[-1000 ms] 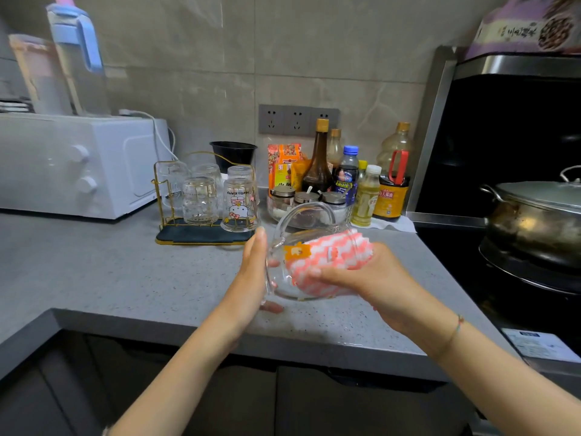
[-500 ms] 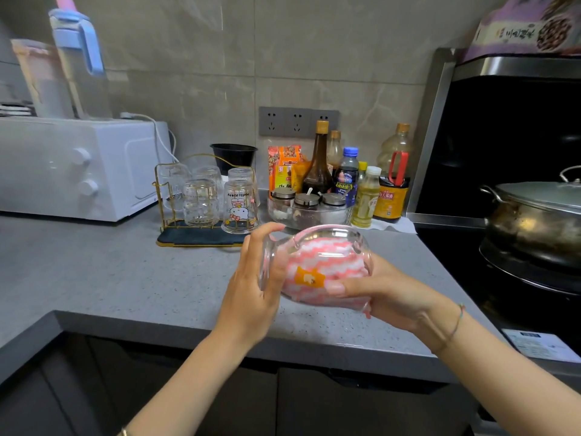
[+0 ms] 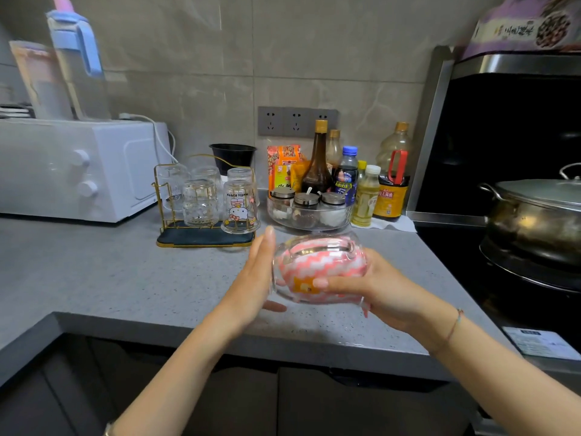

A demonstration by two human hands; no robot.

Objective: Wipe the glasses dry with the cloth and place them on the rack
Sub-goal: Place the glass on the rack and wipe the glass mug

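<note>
Glass (image 3: 314, 245) lies sideways, left hand (image 3: 254, 278) flat on its base to brace it, right hand (image 3: 377, 287) curled round it, seemingly working the cloth (image 3: 323, 265) inside; rack (image 3: 204, 239) sits at ten o'clock

Far left on the grey desk (image 3: 94, 272), a white microwave oven (image 3: 78, 171) with a blue-lidded jug (image 3: 75, 58) on top. Against the wall, a black bowl (image 3: 232, 154) below wall sockets (image 3: 297, 121). Further right, sauce bottles (the tallest dark brown (image 3: 317, 165)) behind a glass dish of spice jars (image 3: 309, 212). On the stove, a lidded steel pot (image 3: 534, 212).
</note>
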